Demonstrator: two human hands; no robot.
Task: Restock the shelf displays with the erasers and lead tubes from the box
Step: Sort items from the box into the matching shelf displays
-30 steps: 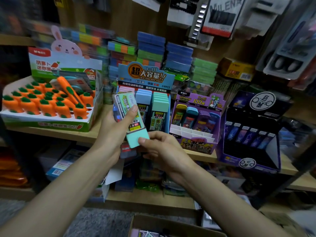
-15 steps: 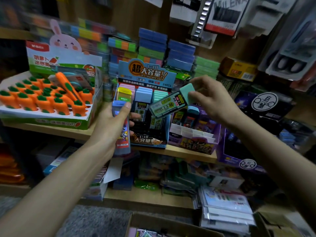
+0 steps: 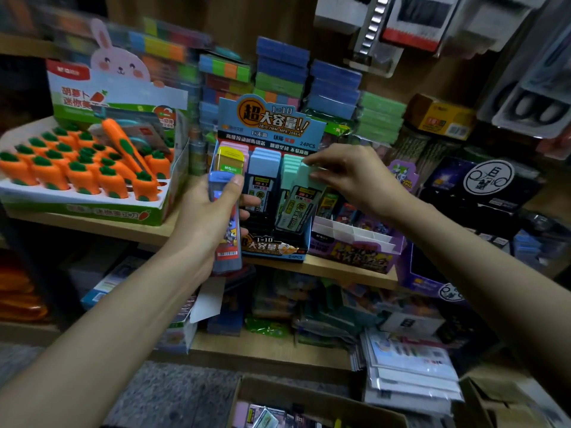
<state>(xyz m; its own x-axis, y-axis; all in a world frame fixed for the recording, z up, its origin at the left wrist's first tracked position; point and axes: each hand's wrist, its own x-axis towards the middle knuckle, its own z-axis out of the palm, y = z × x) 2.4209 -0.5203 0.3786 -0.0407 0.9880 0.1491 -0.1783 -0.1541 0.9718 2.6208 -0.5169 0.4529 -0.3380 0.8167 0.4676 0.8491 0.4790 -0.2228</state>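
Note:
My right hand [image 3: 349,177] pinches the mint-green cap of a lead tube [image 3: 298,202] that stands in the right column of the blue lead-tube display [image 3: 272,125] on the middle shelf. Pink, blue and green capped tubes fill the display's three columns. My left hand [image 3: 204,217] grips a blue-capped lead tube [image 3: 225,230] upright, just left of the display's front. The cardboard box [image 3: 312,400] with several more packets sits on the floor at the bottom edge.
A carrot-eraser display [image 3: 83,208] stands left on the wooden shelf [image 3: 324,270]. A purple lead display [image 3: 355,245] and a dark purple one [image 3: 432,282] stand to the right. Stacked coloured pads fill the back. Packets crowd the lower shelf.
My right hand has carried the mint-green tube down and left from mid-air into the display's right column. A second earlier both hands held it. My left hand stays put with the blue tube.

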